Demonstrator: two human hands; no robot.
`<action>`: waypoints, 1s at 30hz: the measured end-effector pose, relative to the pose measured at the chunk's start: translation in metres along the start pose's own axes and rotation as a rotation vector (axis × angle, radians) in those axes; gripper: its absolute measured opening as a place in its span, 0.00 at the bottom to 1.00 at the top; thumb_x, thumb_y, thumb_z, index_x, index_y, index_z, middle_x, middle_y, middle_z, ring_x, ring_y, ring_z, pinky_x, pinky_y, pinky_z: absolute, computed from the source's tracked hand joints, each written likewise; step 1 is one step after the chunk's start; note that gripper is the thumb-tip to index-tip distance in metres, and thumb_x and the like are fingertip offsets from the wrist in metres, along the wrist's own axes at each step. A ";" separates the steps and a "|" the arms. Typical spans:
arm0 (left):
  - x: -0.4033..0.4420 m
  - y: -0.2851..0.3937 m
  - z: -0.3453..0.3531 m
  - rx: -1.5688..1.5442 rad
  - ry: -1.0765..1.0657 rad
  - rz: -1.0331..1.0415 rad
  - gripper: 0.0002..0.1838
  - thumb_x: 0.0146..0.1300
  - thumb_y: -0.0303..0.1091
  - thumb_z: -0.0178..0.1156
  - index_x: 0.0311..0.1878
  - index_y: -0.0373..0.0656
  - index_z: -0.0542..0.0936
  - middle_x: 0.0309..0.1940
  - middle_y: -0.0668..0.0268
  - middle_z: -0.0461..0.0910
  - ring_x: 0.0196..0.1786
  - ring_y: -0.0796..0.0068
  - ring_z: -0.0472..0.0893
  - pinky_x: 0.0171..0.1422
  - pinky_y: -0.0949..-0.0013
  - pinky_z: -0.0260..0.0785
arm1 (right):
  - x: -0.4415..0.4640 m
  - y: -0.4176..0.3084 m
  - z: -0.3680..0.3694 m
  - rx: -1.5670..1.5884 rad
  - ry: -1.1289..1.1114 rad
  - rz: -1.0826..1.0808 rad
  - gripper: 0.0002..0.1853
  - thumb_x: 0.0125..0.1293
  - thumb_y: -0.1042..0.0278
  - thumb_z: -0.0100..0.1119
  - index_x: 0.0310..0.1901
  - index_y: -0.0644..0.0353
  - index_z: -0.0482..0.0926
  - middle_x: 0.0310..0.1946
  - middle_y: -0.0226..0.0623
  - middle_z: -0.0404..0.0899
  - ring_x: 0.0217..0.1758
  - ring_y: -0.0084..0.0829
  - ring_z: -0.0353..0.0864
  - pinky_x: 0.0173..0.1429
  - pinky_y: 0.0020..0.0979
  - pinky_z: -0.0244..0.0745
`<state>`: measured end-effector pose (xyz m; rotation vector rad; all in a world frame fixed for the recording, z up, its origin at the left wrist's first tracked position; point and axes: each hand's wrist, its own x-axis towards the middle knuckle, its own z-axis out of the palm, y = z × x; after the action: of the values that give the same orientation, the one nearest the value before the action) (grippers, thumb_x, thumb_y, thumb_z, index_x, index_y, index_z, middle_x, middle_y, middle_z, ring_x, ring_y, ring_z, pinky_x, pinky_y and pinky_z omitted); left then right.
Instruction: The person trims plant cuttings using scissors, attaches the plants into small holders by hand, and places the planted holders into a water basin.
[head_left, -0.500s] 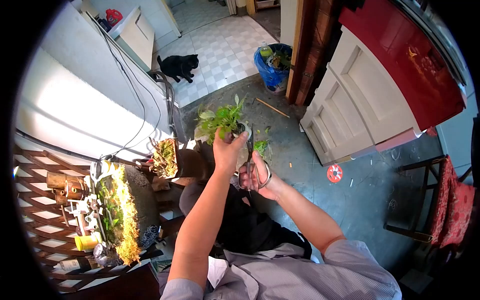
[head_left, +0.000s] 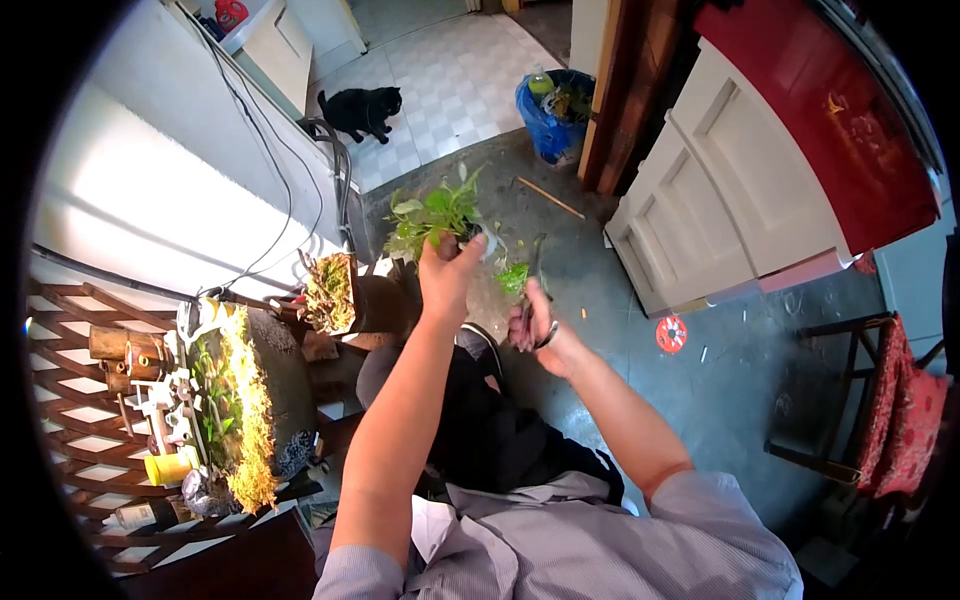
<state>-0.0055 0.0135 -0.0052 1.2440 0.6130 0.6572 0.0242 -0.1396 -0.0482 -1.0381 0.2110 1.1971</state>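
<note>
Scissors (head_left: 537,258) shifted aside, plant (head_left: 433,216) between left fingers (head_left: 468,258)

Leaves (head_left: 513,278), a stick (head_left: 551,198) and a red disc (head_left: 671,335) are scattered on the floor (head_left: 710,410), a bin (head_left: 550,122) near its far edge.

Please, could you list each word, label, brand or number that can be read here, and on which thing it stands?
No text can be read.
Bottle label at lower left: too small and blurred.
Red container at top left: no lettering can be made out.
Red-and-white disc on the floor: markings too small to tell.
Scissors: no mark visible.
</note>
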 end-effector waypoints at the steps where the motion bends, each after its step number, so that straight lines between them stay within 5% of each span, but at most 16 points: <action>1: 0.002 0.003 -0.002 -0.008 -0.013 -0.006 0.11 0.58 0.27 0.64 0.40 0.43 0.71 0.39 0.71 0.75 0.42 0.80 0.73 0.50 0.75 0.62 | 0.008 0.004 -0.011 0.042 -0.018 -0.047 0.32 0.60 0.28 0.49 0.34 0.57 0.69 0.23 0.27 0.67 0.23 0.23 0.67 0.31 0.24 0.64; 9: 0.027 0.035 -0.034 -0.111 -0.069 -0.519 0.11 0.62 0.36 0.56 0.42 0.38 0.72 0.33 0.60 0.77 0.36 0.68 0.81 0.39 0.62 0.76 | -0.004 -0.003 -0.045 -0.387 0.027 -0.146 0.28 0.61 0.34 0.54 0.35 0.58 0.71 0.25 0.27 0.70 0.27 0.22 0.70 0.36 0.24 0.66; 11: 0.033 0.048 -0.041 -0.009 -0.107 -0.547 0.12 0.63 0.37 0.56 0.41 0.38 0.72 0.33 0.59 0.78 0.35 0.68 0.81 0.38 0.63 0.76 | 0.003 0.004 -0.055 -0.669 -0.104 -0.226 0.32 0.60 0.32 0.54 0.38 0.61 0.72 0.28 0.30 0.72 0.32 0.23 0.73 0.41 0.24 0.68; 15: 0.043 0.074 -0.047 0.260 -0.198 -0.570 0.13 0.64 0.39 0.56 0.40 0.36 0.75 0.33 0.60 0.78 0.32 0.68 0.81 0.34 0.67 0.76 | 0.007 0.017 -0.058 -0.740 -0.185 -0.139 0.36 0.58 0.29 0.53 0.41 0.64 0.72 0.31 0.33 0.75 0.37 0.24 0.75 0.44 0.24 0.69; 20: 0.049 0.098 -0.041 0.455 -0.226 -0.610 0.14 0.65 0.38 0.55 0.42 0.33 0.77 0.34 0.58 0.80 0.29 0.69 0.81 0.33 0.70 0.76 | -0.008 0.001 -0.022 -0.863 -0.394 -0.017 0.35 0.61 0.30 0.47 0.46 0.60 0.73 0.29 0.30 0.74 0.37 0.20 0.72 0.35 0.22 0.66; 28: 0.067 0.131 -0.034 0.568 -0.308 -0.601 0.13 0.65 0.36 0.54 0.42 0.34 0.77 0.36 0.60 0.80 0.33 0.68 0.82 0.30 0.69 0.75 | 0.004 0.002 -0.009 -0.880 -0.549 -0.145 0.39 0.62 0.28 0.46 0.52 0.64 0.72 0.35 0.33 0.75 0.39 0.23 0.74 0.43 0.25 0.69; 30: 0.070 0.142 -0.030 0.627 -0.364 -0.625 0.13 0.65 0.35 0.54 0.43 0.34 0.76 0.36 0.60 0.80 0.34 0.68 0.82 0.29 0.69 0.75 | 0.008 0.008 0.000 -0.481 -0.713 -0.102 0.38 0.65 0.29 0.41 0.52 0.63 0.72 0.35 0.31 0.74 0.39 0.23 0.74 0.46 0.26 0.70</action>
<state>0.0026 0.1116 0.1223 1.5835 0.8763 -0.3112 0.0205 -0.1345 -0.0575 -0.9439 -0.7077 1.4835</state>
